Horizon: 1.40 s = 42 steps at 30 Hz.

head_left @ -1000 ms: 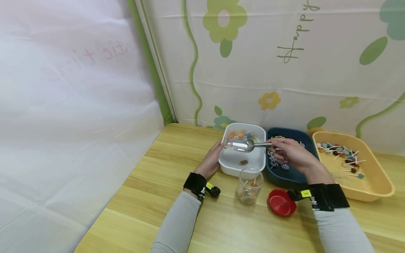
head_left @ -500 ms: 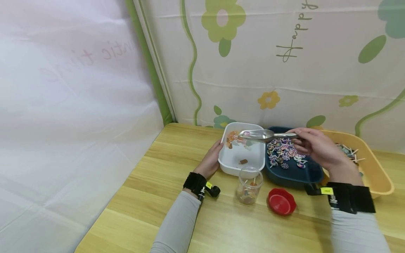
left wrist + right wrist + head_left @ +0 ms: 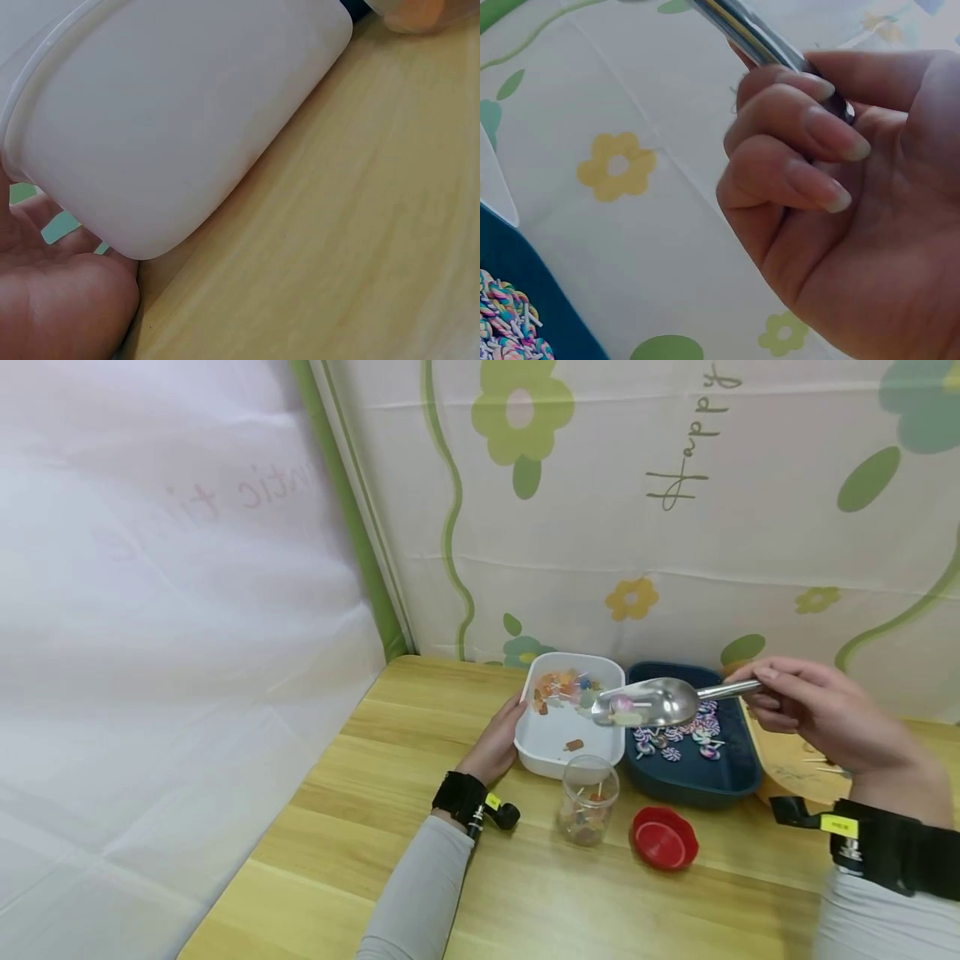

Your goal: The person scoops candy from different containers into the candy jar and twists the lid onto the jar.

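My right hand (image 3: pixel 832 710) grips the handle of a metal scoop (image 3: pixel 667 700), with curled fingers plain in the right wrist view. The scoop hangs over the border between the white bin (image 3: pixel 555 760) and the navy bin (image 3: pixel 693 787). A pink lollipop and a pale piece lie in its bowl. At the white bin's left side my left hand (image 3: pixel 495 739) holds the wall near the rim; in the left wrist view some fingers are hidden behind the bin (image 3: pixel 187 127). Inside the white bin are small orange and coloured candies (image 3: pixel 558 687) and one brown piece (image 3: pixel 573 745).
In front of the bins stands an open clear jar (image 3: pixel 588 802) with a few candies in it. A red lid (image 3: pixel 664 838) lies to its right. Swirl lollipops (image 3: pixel 672 753) fill part of the navy bin. My right arm partly covers a yellow bin (image 3: pixel 795 760).
My right hand has moved right with the scoop, drawing it from over the white bin toward the navy bin. The scoop's bowl now shows its contents. My left hand stays at the white bin.
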{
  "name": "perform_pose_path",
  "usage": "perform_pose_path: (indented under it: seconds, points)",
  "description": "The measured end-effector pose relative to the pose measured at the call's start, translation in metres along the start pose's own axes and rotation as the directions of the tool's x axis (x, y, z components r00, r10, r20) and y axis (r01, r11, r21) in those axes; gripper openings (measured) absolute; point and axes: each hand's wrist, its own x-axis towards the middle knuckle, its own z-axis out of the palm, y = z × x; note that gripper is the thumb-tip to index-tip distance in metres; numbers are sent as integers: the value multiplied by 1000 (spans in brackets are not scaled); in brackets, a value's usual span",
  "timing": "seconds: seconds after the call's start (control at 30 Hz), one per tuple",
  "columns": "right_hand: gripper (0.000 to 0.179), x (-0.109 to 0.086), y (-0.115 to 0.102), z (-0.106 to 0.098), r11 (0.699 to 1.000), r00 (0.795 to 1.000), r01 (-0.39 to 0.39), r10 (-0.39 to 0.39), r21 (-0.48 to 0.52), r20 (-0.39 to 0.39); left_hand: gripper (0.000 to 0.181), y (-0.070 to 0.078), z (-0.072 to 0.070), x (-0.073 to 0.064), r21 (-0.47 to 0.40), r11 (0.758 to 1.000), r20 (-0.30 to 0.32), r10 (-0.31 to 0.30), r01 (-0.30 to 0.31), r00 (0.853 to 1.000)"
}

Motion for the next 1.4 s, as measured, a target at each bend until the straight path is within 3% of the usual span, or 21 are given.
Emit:
perform_pose_path:
  seconds: [0.27, 0.63, 1.0, 1.27, 1.4]
  points:
    - [38, -1, -4, 5, 994, 993, 53, -43, -93, 106, 49, -1, -1, 0, 6, 1000, -8, 1, -1, 1000]
    - [36, -6, -8, 6, 963, 995, -23, 47, -269, 86, 48, -1, -1, 2, 9, 1000, -13, -19, 19, 1000]
    - [35, -5, -10, 7, 956, 997, -8, 29, -293, 66, 47, 1, 0, 2, 1, 1000, -29, -20, 20, 999]
    - [32, 4, -8, 11, 945, 999, -51, 51, -324, -9, 47, 1, 1, 2, -2, 1000, -25, -1, 1, 1000]
    - [30, 15, 1, 18, 905, 992, -121, 92, -408, -91, 47, 1, 1, 1, -5, 1000, -28, -9, 9, 1000]
